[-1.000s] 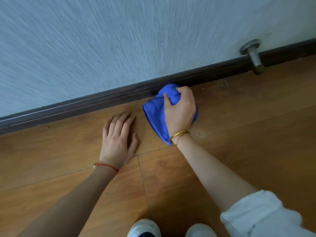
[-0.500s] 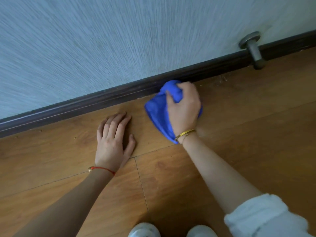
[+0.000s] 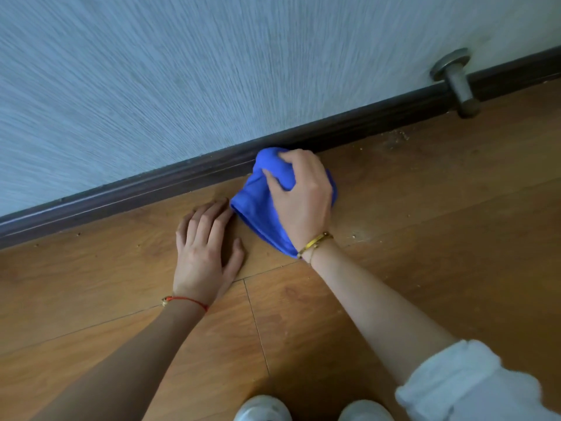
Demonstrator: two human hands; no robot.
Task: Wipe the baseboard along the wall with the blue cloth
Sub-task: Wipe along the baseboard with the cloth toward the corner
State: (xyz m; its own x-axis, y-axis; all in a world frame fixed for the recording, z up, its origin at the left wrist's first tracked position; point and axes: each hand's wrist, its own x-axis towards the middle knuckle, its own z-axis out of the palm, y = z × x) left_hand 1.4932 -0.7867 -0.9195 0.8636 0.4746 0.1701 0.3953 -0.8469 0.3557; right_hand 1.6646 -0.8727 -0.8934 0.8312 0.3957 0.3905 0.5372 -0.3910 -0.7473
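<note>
A dark brown baseboard (image 3: pixel 145 189) runs along the foot of a pale textured wall, rising from left to right. My right hand (image 3: pixel 300 199) grips a bunched blue cloth (image 3: pixel 258 208) and holds its top against the baseboard near the middle of the view. The cloth's loose end trails down on the floor toward my wrist. My left hand (image 3: pixel 206 247) rests flat on the wooden floor just left of the cloth, fingers straight and pointing at the wall.
A metal door stopper (image 3: pixel 458 83) sticks out from the baseboard at the upper right. Crumbs and dust (image 3: pixel 397 135) lie on the wooden floor (image 3: pixel 440 238) near it. The toes of two white shoes (image 3: pixel 264 408) show at the bottom edge.
My right hand has slid the cloth a little to the left along the baseboard, closer to my left hand. My left hand has stayed planted on the floor.
</note>
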